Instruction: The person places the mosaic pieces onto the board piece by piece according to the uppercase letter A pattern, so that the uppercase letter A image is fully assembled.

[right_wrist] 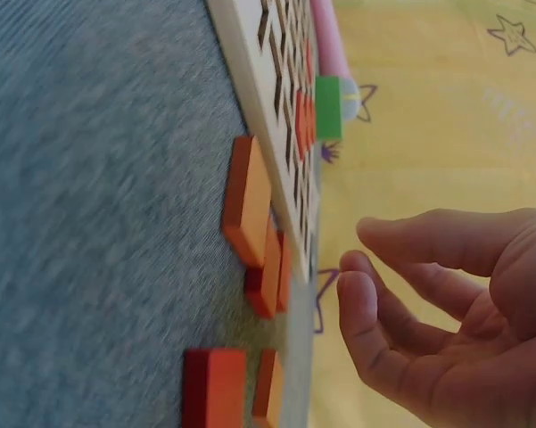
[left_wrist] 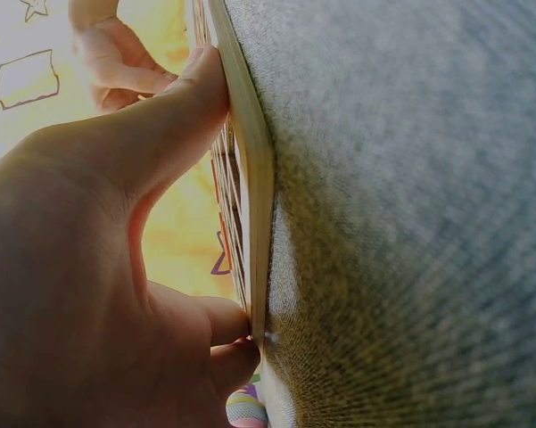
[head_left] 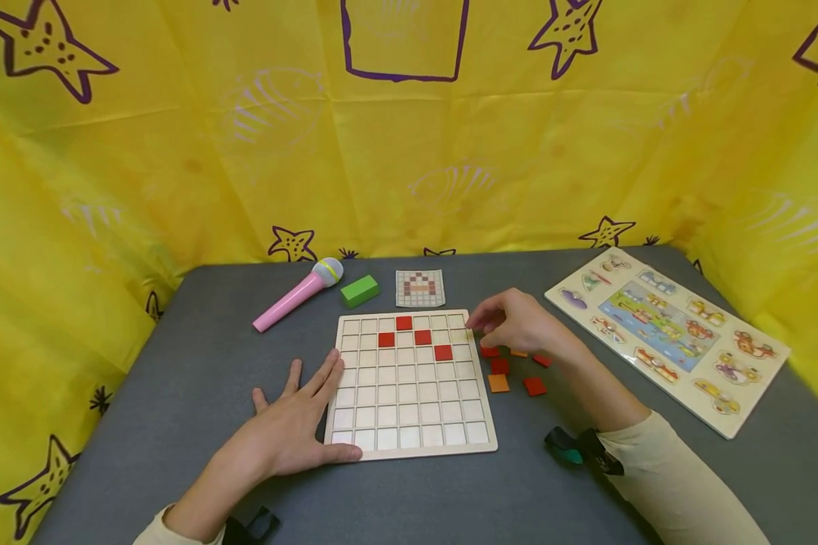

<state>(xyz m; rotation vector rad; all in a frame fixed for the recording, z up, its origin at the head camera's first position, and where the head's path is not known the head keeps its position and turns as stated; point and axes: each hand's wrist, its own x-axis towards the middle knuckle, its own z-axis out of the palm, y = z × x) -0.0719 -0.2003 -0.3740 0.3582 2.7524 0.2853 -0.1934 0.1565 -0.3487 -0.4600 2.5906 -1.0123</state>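
A light wooden grid board (head_left: 397, 395) lies on the table, with several red square tiles (head_left: 443, 353) set in cells of its upper rows. My left hand (head_left: 293, 428) rests along the board's left side, fingers spread, thumb on the near edge; the left wrist view shows the thumb (left_wrist: 192, 89) against the rim. Over the board's upper right corner hovers my right hand (head_left: 518, 322), fingers loosely bent. In the right wrist view nothing shows between its thumb and fingertips. Below it lie several loose red tiles (head_left: 535, 387) and orange tiles (head_left: 498, 384), some partly hidden.
A small card (head_left: 419, 288) with a printed grid pattern lies behind the board. Left of it are a green block (head_left: 360, 291) and a pink toy microphone (head_left: 291, 300). At the right lies a wooden picture puzzle (head_left: 668, 341). A yellow cloth (head_left: 382, 182) hangs behind the table.
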